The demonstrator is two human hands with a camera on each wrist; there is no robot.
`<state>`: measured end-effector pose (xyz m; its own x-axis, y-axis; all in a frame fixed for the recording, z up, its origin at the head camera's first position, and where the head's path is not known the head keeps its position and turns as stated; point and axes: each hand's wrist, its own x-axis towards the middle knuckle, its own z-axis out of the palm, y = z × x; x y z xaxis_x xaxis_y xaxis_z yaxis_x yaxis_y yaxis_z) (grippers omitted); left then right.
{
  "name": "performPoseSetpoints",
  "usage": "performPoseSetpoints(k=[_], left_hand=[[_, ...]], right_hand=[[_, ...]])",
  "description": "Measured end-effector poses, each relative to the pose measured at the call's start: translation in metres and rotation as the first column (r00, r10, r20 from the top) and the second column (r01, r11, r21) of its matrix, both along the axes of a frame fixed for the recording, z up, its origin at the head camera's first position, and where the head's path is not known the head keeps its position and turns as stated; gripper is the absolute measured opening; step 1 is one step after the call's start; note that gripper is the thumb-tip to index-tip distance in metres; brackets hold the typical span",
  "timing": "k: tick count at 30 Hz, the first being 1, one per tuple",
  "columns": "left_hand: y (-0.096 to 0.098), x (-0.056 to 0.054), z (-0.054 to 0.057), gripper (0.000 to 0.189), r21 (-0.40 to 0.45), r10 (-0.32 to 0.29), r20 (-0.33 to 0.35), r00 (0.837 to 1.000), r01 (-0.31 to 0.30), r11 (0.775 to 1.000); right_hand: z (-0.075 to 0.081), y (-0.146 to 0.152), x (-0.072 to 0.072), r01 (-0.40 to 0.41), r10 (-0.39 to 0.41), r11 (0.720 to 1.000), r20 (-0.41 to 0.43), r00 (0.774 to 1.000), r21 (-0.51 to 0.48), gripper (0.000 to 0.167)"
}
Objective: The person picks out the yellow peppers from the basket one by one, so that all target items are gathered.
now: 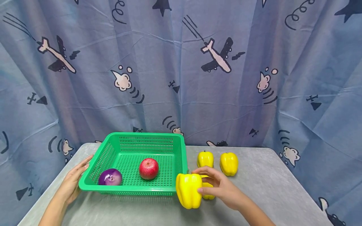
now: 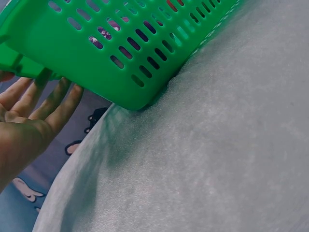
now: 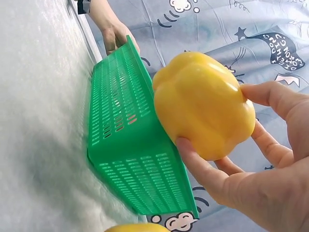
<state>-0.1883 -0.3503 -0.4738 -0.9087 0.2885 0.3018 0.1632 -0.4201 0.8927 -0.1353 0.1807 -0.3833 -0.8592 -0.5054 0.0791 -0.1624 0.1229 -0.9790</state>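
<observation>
A yellow bell pepper (image 1: 189,191) is gripped between the thumb and fingers of my right hand (image 1: 222,188), raised at the front right corner of the green basket (image 1: 130,188). In the right wrist view the held pepper (image 3: 203,106) overlaps the basket's rim. My left hand (image 1: 72,180) touches the basket's left side, its fingers fairly straight. Their tips reach the underside of the rim in the left wrist view. Inside the basket lie a purple round vegetable or fruit (image 1: 110,177) at the front left and a red round fruit (image 1: 148,169) near the middle.
Two yellow bell peppers, one at the back (image 1: 205,159) and one farther right (image 1: 229,164), stand on the grey table (image 1: 268,185). Another pepper (image 1: 208,191) is partly hidden behind my right hand. A patterned blue curtain (image 1: 158,78) hangs behind the table.
</observation>
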Motion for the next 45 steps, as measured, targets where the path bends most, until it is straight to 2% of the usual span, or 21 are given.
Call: performPoseSetpoints(k=[12, 22, 35, 45], left_hand=[[0.001, 0.002, 0.0, 0.055, -0.015, 0.011, -0.005, 1.0, -0.011, 1.0], [0.001, -0.001, 0.0, 0.056, -0.006, 0.0, -0.016, 1.0, 0.0, 1.0], [0.001, 0.001, -0.001, 0.058, -0.029, 0.027, -0.015, 1.0, -0.028, 0.999], [0.0, -0.001, -0.002, 0.058, -0.017, 0.037, 0.002, 0.999, -0.037, 0.999]], right_hand=[[-0.008, 0.023, 0.004, -0.028, 0.028, 0.999, 0.005, 1.0, -0.047, 0.048], [-0.016, 0.04, 0.007, -0.035, 0.034, 0.998, -0.006, 0.999, -0.053, 0.045], [-0.028, 0.066, 0.008, -0.008, 0.011, 0.999, 0.09, 0.996, -0.042, 0.042], [-0.034, 0.081, 0.006, -0.02, 0.026, 0.998, 0.1, 0.995, -0.055, 0.043]])
